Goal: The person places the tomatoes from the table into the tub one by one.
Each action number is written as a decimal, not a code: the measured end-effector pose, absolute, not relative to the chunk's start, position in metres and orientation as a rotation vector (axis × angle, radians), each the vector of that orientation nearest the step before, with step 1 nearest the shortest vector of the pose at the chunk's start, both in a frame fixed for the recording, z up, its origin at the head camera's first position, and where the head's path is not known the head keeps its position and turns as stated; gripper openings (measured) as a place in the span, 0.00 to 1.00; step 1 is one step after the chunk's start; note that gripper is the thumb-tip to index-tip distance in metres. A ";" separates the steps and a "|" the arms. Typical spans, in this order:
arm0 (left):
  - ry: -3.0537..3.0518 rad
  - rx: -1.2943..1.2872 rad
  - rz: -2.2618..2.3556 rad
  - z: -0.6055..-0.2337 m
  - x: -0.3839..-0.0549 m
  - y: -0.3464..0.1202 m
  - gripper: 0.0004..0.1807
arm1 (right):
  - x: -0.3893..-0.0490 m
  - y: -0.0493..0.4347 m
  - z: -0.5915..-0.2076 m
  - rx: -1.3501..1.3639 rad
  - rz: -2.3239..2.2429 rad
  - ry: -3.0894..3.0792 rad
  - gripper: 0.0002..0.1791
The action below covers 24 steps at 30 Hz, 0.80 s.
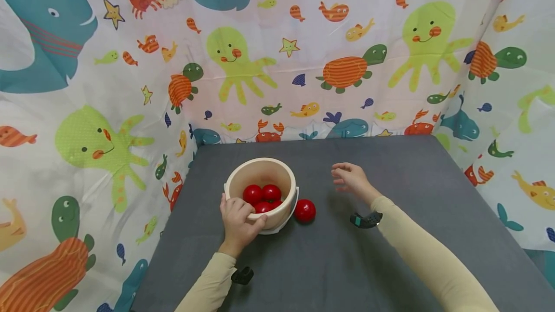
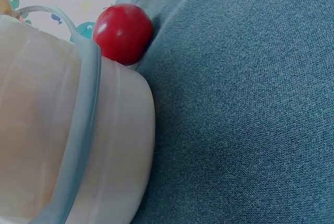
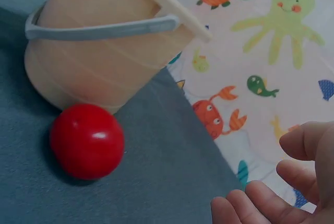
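A cream bucket (image 1: 284, 215) with a pale handle stands on the table, several red tomato-like balls (image 1: 262, 199) inside it. My left hand (image 1: 237, 223) grips the near left rim, fingers over the edge and thumb along the front. One more red ball (image 1: 305, 211) lies on the table just right of the bucket; the right wrist view shows this ball (image 3: 87, 141) close by the bucket's base. My right hand (image 1: 350, 177) hovers right of and beyond that ball, fingers loosely bent with nothing in them. In the left wrist view the bucket (image 2: 120, 145) hides my left hand.
A dark grey cloth (image 1: 329, 264) covers the table. Curtains (image 1: 277, 76) printed with sea animals hang behind it and at both sides. Each wrist wears a black strapped device, such as the right one (image 1: 366, 220).
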<state>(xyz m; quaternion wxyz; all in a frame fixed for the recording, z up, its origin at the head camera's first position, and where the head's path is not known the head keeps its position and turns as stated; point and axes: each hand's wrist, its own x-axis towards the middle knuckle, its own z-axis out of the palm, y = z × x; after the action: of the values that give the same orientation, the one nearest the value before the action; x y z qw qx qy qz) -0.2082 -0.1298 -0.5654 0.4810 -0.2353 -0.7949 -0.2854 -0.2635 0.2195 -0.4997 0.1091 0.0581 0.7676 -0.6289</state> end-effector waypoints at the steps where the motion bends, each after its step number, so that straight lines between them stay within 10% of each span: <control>1: -1.937 -0.573 -0.696 -0.566 -0.208 -0.130 0.30 | -0.263 0.219 -0.504 0.170 -1.844 2.261 0.26; 24: -1.936 -0.573 -0.698 -0.566 -0.209 -0.130 0.29 | -0.238 0.192 -0.581 0.317 -1.869 2.149 0.29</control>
<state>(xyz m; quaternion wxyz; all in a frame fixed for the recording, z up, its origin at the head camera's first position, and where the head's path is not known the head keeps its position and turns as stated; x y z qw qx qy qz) -0.2088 -0.1302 -0.5658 0.4819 -0.2349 -0.7941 -0.2864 -0.2382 0.1915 -0.5809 0.1375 0.1097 0.7429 -0.6459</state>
